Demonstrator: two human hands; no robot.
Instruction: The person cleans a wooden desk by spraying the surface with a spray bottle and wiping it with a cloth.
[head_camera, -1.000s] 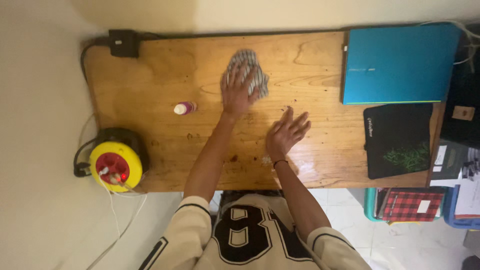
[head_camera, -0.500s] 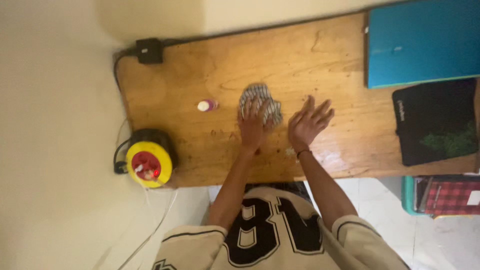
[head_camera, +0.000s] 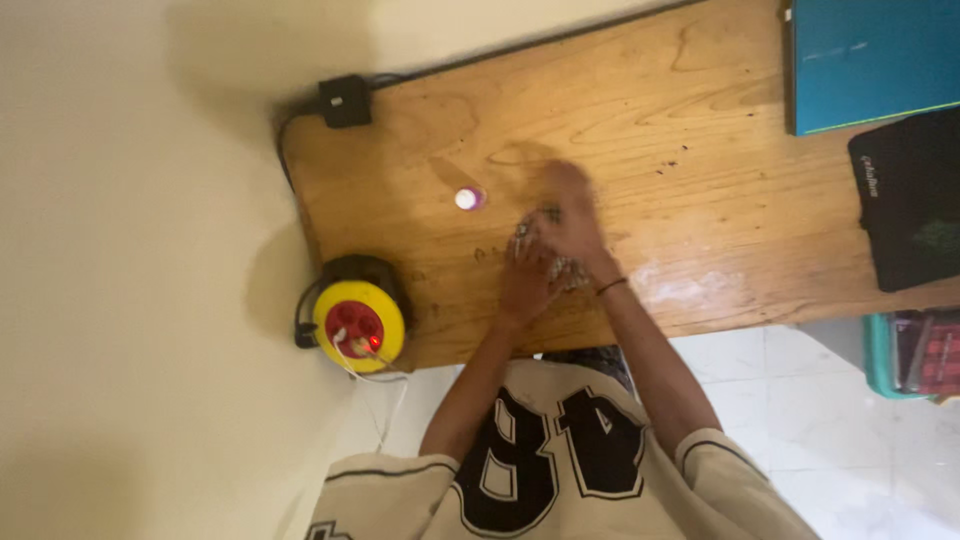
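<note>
A small checked cloth (head_camera: 563, 273) lies bunched on the wooden table (head_camera: 700, 190) near its front edge, mostly covered by my hands. My left hand (head_camera: 525, 278) presses on the cloth's near-left part. My right hand (head_camera: 575, 222), blurred and with a dark band at the wrist, lies over the cloth's far side with fingers curled on it. The two hands touch each other. A small bottle with a white cap (head_camera: 468, 198) stands on the table to the left of the hands, apart from them.
A black power adapter (head_camera: 345, 100) sits at the table's far left corner. A yellow cable reel with a red centre (head_camera: 358, 325) is at the left front corner. A blue flat case (head_camera: 865, 60) and a black mat (head_camera: 910, 195) lie at right. A teal bin (head_camera: 880, 355) stands on the tiled floor.
My left hand has drawn the cloth toward the table's front edge. My right hand has left the bare table and come onto the cloth. The view has shifted to the left.
</note>
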